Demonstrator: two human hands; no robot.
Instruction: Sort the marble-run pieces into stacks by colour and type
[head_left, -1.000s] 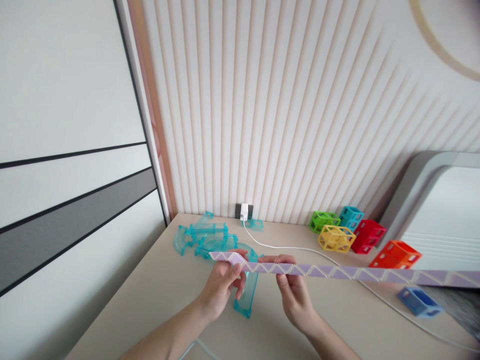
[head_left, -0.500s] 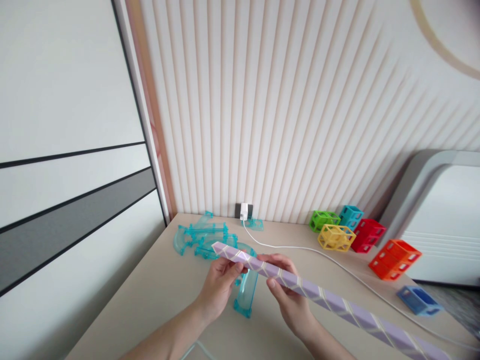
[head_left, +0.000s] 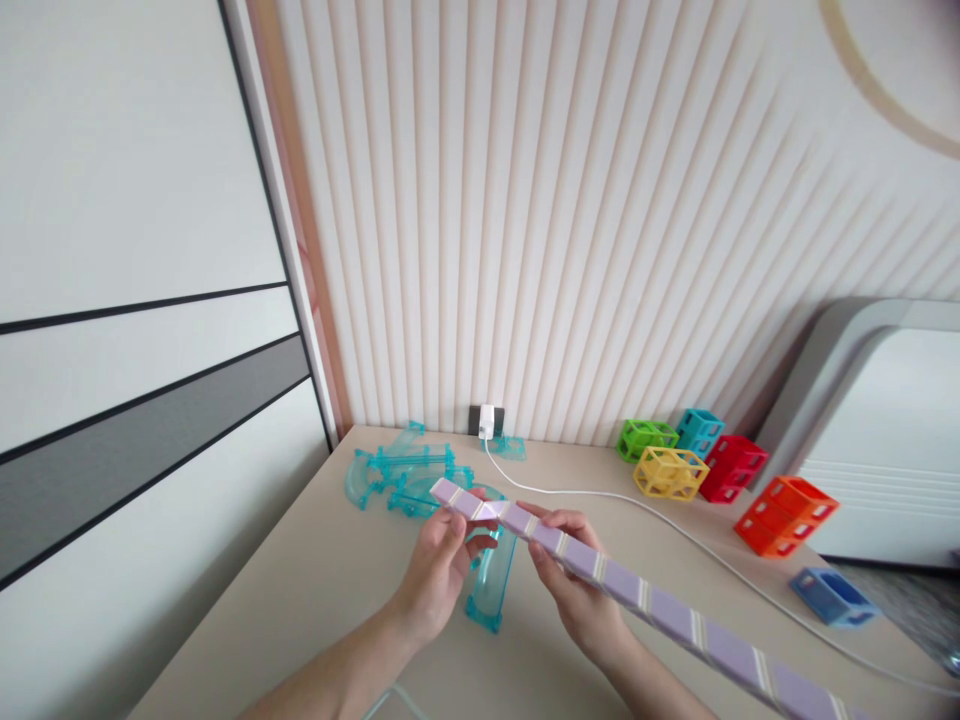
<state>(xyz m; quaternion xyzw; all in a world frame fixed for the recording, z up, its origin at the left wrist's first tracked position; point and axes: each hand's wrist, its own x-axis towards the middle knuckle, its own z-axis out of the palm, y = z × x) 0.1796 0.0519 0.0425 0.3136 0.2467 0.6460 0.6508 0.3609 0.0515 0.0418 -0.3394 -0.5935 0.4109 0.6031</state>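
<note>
A long lavender snake puzzle [head_left: 667, 611], made of wedge segments with pale lines between them, runs from the middle of the view to the lower right. My left hand [head_left: 439, 575] pinches its far end between thumb and fingers, the other fingers partly curled below. Around the stick a few segments further along, my right hand [head_left: 577, 575] is closed, thumb on the near side and fingers behind. Between the hands one segment [head_left: 491, 510] looks turned out of line. Beneath the left hand lie translucent teal plastic pieces [head_left: 491, 585], partly hidden by the hand and the puzzle.
More teal pieces [head_left: 412, 462] lie at the table's back left. A white charger [head_left: 487, 422] with a white cable [head_left: 600, 493] sits at the wall. To the right stand open-frame blocks: green [head_left: 645, 440], yellow [head_left: 670, 473], red [head_left: 733, 470], orange [head_left: 786, 515] and blue [head_left: 834, 597].
The snake puzzle has rolled about its length, so its flat square faces now show instead of slanted ones. One segment near my left hand has turned, and my left fingers have shifted.
</note>
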